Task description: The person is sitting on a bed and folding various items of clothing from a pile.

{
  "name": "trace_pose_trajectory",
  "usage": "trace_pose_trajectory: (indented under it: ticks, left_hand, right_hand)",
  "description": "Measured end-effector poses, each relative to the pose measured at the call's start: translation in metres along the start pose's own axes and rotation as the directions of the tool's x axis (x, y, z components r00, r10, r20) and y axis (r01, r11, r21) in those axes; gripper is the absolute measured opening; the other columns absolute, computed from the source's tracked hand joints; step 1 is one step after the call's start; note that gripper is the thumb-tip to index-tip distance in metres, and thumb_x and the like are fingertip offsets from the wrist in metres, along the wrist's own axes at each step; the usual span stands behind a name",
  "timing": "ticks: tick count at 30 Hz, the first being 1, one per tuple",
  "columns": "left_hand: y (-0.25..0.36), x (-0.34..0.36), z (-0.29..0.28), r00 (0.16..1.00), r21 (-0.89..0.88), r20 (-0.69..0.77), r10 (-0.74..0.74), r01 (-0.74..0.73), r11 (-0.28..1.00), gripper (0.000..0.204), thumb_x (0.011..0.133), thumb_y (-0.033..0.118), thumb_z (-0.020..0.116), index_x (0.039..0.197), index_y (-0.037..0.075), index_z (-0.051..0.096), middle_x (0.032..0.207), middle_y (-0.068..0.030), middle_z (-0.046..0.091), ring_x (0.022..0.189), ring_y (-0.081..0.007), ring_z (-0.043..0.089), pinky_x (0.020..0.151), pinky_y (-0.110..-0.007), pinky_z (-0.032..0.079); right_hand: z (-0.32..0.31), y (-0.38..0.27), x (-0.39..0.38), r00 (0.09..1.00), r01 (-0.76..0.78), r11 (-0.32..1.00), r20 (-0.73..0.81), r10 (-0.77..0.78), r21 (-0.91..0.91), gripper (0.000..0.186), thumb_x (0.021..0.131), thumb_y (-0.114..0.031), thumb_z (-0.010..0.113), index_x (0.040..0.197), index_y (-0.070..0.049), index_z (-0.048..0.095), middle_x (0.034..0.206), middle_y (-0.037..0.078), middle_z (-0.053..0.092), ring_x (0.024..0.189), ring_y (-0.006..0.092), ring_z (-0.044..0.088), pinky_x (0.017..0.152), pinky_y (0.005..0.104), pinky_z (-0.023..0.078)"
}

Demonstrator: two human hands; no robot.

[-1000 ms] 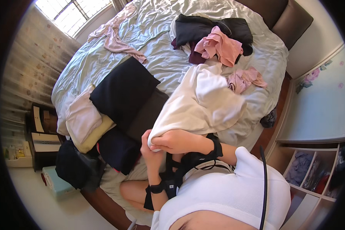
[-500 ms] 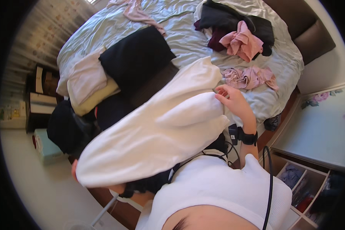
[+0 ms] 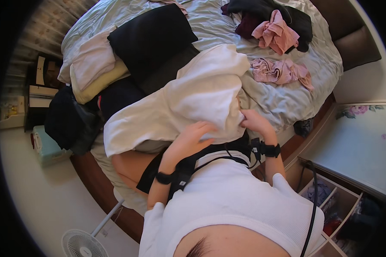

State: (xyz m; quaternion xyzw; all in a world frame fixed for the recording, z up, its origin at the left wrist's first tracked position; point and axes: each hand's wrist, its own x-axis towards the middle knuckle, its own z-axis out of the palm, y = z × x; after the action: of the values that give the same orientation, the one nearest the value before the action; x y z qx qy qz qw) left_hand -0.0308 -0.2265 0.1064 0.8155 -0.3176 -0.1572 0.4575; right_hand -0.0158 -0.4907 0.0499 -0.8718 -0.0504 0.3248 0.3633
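Observation:
A cream-white cloth garment (image 3: 171, 103) lies loosely across my lap and the near edge of the bed, one long part reaching to the left and another toward the far side. My right hand (image 3: 257, 121) pinches its bunched edge at the right. Close by, my left hand (image 3: 192, 139) rests on the near side of the cloth with its fingers stretched out. Just beyond the garment sits a folded black garment (image 3: 154, 34) on a dark pile. Exactly what kind of garment the white one is cannot be made out.
Folded pale pink (image 3: 92, 55) and yellow clothes (image 3: 98, 81) lie at the left of the bed (image 3: 218, 25). Crumpled pink clothing (image 3: 281, 70) and a dark heap (image 3: 302, 25) are at the right. An open divided drawer (image 3: 336, 205) stands lower right, a fan (image 3: 83, 244) lower left.
My left hand has let go of the garment's far left end and moved right to its middle. The cloth has dropped onto my lap; my right hand has come slightly nearer.

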Motion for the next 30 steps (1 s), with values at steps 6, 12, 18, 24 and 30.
trace_pose_trajectory:
  ticks: [6,12,18,24,30]
  left_hand:
    - [-0.016,0.040,0.026,0.938,0.308,-0.340,-0.070,0.181,0.934,0.044,0.066,0.015,0.067,0.105,0.009,0.048,0.099,-0.0120,0.053,0.091,-0.0314,0.053,0.075,-0.037,0.044]
    - [-0.003,0.048,-0.066,0.835,0.086,-0.540,-0.103,0.176,0.981,0.031,0.071,0.009,0.063,0.101,0.004,0.056,0.079,-0.0089,0.057,0.069,-0.0172,0.054,0.062,-0.029,0.044]
    - [0.049,0.047,-0.158,0.621,0.177,-0.784,0.014,0.201,0.964,0.021,0.080,-0.002,0.047,0.095,0.003,0.060,0.072,-0.0091,0.060,0.062,-0.0098,0.054,0.057,-0.022,0.041]
    - [0.071,0.059,-0.194,0.381,0.451,-0.825,0.418,-0.003,0.893,0.021,0.079,-0.002,0.046,0.093,0.005,0.060,0.078,-0.0093,0.062,0.067,-0.0127,0.058,0.061,-0.025,0.043]
    - [0.110,0.061,-0.229,0.203,0.753,-0.657,0.726,0.141,0.643,0.016,0.082,0.003,0.051,0.093,0.005,0.062,0.085,-0.0062,0.065,0.075,-0.0114,0.059,0.069,-0.024,0.045]
  right_hand:
    - [-0.017,-0.091,-0.012,0.823,0.488,0.744,-0.525,-0.218,0.457,0.014,0.079,-0.006,0.053,0.092,0.002,0.055,0.072,-0.002,0.054,0.069,0.0035,0.047,0.058,0.0196,0.041]
    - [-0.093,-0.131,-0.010,0.676,0.644,0.643,-0.702,-0.225,0.414,0.013,0.081,-0.014,0.055,0.087,-0.002,0.056,0.075,-0.004,0.054,0.065,0.0020,0.048,0.057,0.0156,0.038]
    - [-0.144,-0.154,-0.034,0.570,0.571,0.820,-0.702,-0.428,-0.036,0.014,0.074,-0.012,0.065,0.076,-0.003,0.055,0.063,-0.007,0.051,0.055,0.0007,0.039,0.048,0.0167,0.031]
    - [-0.125,-0.142,-0.022,0.395,0.108,0.842,-0.755,-0.524,-0.528,0.015,0.071,-0.011,0.061,0.085,-0.007,0.058,0.067,0.008,0.057,0.063,0.0179,0.056,0.055,0.0299,0.042]
    - [-0.117,-0.110,0.008,0.620,0.392,0.913,-0.765,-0.174,0.111,0.022,0.072,-0.023,0.065,0.088,-0.007,0.060,0.082,0.003,0.059,0.073,0.0122,0.055,0.065,0.0277,0.044]
